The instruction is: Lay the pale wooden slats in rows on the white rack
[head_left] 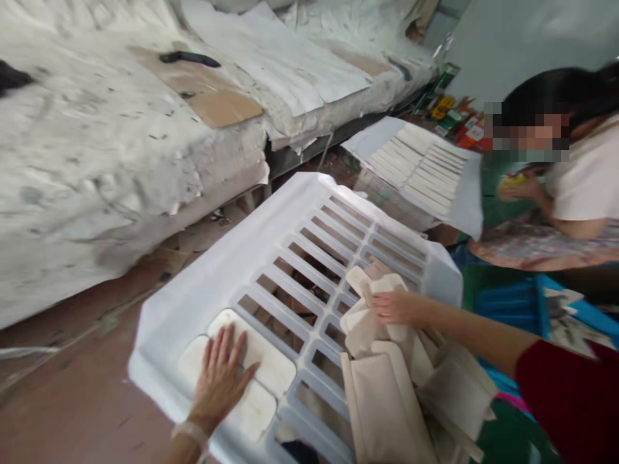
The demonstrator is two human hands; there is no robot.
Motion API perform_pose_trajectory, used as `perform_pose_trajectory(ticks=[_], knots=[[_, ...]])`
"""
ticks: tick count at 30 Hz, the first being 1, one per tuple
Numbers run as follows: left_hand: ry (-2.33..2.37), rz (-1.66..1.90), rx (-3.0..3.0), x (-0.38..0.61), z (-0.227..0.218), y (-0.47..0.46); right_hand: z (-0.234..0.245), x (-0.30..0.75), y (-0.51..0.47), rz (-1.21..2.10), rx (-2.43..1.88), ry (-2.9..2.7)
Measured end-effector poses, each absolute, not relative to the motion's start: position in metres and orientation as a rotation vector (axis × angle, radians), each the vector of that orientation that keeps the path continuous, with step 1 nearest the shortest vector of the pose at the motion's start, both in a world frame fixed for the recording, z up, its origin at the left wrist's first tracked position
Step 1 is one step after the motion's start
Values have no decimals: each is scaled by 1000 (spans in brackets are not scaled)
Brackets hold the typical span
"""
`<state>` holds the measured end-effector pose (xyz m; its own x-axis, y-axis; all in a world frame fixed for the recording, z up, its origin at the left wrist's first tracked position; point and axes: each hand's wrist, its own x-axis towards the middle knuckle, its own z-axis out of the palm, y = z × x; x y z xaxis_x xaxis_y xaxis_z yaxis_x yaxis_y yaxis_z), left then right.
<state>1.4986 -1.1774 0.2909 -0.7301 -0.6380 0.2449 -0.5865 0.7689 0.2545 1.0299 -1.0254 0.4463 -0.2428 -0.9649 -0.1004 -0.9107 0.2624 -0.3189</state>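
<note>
With left grip [220, 380] spread flat on white pieces [271, 368] at the slotted board's [188, 267] near-left corner, right grip [395, 308], hold unclear, could by tugging spill heaped beige pieces [387, 396] off the right edge.

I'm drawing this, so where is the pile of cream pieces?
In the head view, the pile of cream pieces lies low, right of centre, on the slatted white rack, under the right hand.
</note>
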Motion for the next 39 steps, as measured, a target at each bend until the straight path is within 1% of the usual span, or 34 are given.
perform_pose_trajectory(ticks=[2, 3, 4, 6, 9, 12, 13, 15, 17, 19, 22, 25, 28, 31, 35, 39], knots=[[-2682, -150, 979, 1501, 286, -1178, 455, 1010, -1030, -252, -1796, 1957], [-2701, -122, 985, 1502, 284, -1179, 460, 994, -1030, -178, -1804, 1760], [-2716, -100, 994, 1503, 284, -1180, 466, 975, -1029, -131, -1786, 1732], [-2739, -79, 1007, 1506, 286, -1180, 480, 936, -1027, -90, -1712, 1945], [-2752, -74, 1000, 1508, 291, -1182, 509, 909, -1032, -181, -1645, 2258], [-2783, -73, 910, 1509, 293, -1186, 537, 952, -1055, -322, -1754, 2460], [-2796, -74, 876, 1509, 293, -1187, 543, 980, -1066, -371, -1807, 2537], [-2820, -78, 820, 1510, 292, -1191, 546, 1045, -1089, -420, -1773, 2600], [-2832, -71, 786, 1510, 292, -1194, 536, 1112, -1110, -608, -1725, 2590], [-2830, -60, 781, 1510, 291, -1196, 514, 1169, -1126, -763, -1694, 2456], [-2827, -50, 802, 1511, 290, -1197, 470, 1229, -1134, -855, -1695, 2325], [-2836, -45, 803, 1512, 289, -1198, 429, 1263, -1126, -772, -1732, 2277], [-2837, -48, 816, 1513, 287, -1198, 399, 1277, -1113, -610, -1677, 2276], [-2849, -73, 836, 1513, 286, -1199, 384, 1274, -1111, -529, -1485, 2236], [-2852, -109, 817, 1512, 286, -1205, 382, 1253, -1124, -469, -1165, 1869], [-2842, -165, 791, 1509, 285, -1210, 390, 1234, -1132, -481, -1070, 1814]])
